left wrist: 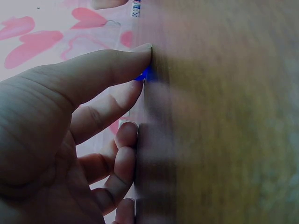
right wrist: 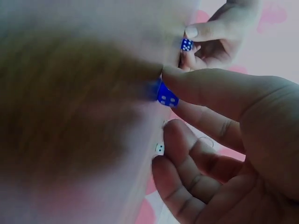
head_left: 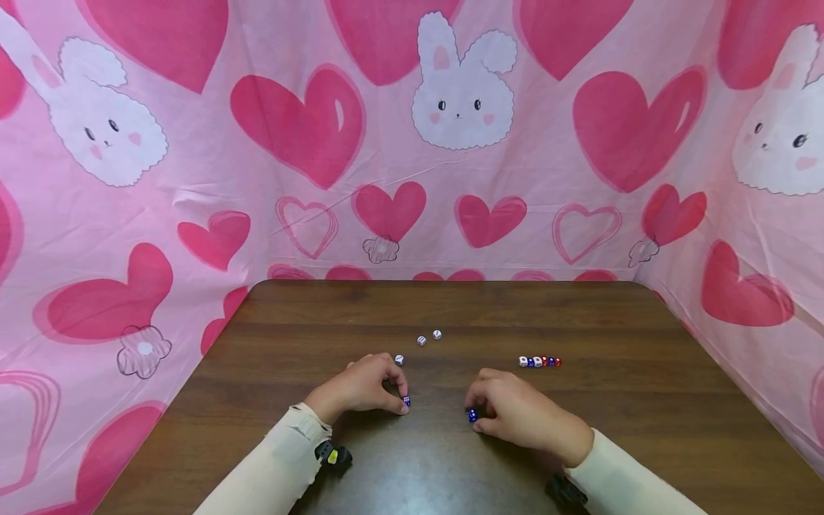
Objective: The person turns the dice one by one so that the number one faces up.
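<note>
My left hand (head_left: 365, 385) pinches a small blue die (head_left: 407, 401) with white pips between thumb and forefinger, low at the tabletop. In the left wrist view only a sliver of that blue die (left wrist: 141, 74) shows between the fingers. Opposite it, my right hand (head_left: 518, 411) holds a second blue die (head_left: 473, 415) between thumb and forefinger, right at the wood. The right wrist view shows this die (right wrist: 167, 95) close up, a four-pip face turned to the camera. A gap of bare wood separates the two hands.
Beyond the left hand lie three loose white dice, the nearest (head_left: 399, 360) just past its knuckles. A short row of several white, blue and red dice (head_left: 539, 362) stands farther right. Pink heart-print cloth (head_left: 386, 157) walls the brown table (head_left: 450, 304) at back and sides.
</note>
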`<state>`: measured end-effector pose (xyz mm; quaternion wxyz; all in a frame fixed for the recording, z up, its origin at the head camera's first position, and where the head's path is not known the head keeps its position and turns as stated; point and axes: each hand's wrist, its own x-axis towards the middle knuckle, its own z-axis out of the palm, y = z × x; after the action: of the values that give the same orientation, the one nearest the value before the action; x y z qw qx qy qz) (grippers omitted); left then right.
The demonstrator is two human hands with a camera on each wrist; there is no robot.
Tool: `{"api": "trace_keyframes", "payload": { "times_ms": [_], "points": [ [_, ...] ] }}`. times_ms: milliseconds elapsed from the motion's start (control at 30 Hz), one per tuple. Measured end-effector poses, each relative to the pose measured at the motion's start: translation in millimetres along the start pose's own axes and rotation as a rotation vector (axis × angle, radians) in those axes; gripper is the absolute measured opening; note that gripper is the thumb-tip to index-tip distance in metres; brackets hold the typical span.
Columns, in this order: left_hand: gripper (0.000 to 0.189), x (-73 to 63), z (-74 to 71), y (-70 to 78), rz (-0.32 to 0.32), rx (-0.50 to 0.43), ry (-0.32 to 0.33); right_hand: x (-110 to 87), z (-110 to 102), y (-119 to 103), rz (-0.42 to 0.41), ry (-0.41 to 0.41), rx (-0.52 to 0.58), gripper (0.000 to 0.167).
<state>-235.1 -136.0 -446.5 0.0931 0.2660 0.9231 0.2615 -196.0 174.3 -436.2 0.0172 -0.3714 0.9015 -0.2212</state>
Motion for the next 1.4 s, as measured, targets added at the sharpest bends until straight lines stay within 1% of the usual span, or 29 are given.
{"api": "trace_keyframes", "payload": {
  "times_ms": [167, 333, 567, 667, 767, 1033, 1400],
  "points": [
    [0.023, -0.2, -0.8, 0.9, 0.004, 0.0, 0.0, 0.8, 2, -4, -0.045, 0.017, -0.066, 0.014],
    [0.022, -0.2, -0.8, 0.5, 0.006, -0.001, -0.001, 0.7, 4, -4, -0.082, 0.039, -0.111, 0.011],
    [0.022, -1.5, -0.8, 0.8, 0.003, -0.014, -0.005, 0.7, 5, -4, -0.109, 0.068, -0.094, 0.014],
    [0.022, -2.1, -1.0, 0.6, 0.0, -0.023, -0.01, 0.6, 4, -5, -0.098, 0.069, -0.07, 0.015],
    [0.022, -2.3, -1.2, 0.4, -0.001, -0.027, -0.012, 0.9, 4, -5, -0.07, 0.058, -0.042, 0.015],
    [0.023, -1.3, -0.8, 0.4, -0.002, -0.017, -0.003, 2.1, 3, 0, -0.012, 0.02, 0.003, 0.014],
    [0.023, -1.4, 0.2, 0.3, -0.004, -0.002, 0.001, 2.4, 1, 5, 0.059, -0.016, 0.094, 0.016]
  ]
}}
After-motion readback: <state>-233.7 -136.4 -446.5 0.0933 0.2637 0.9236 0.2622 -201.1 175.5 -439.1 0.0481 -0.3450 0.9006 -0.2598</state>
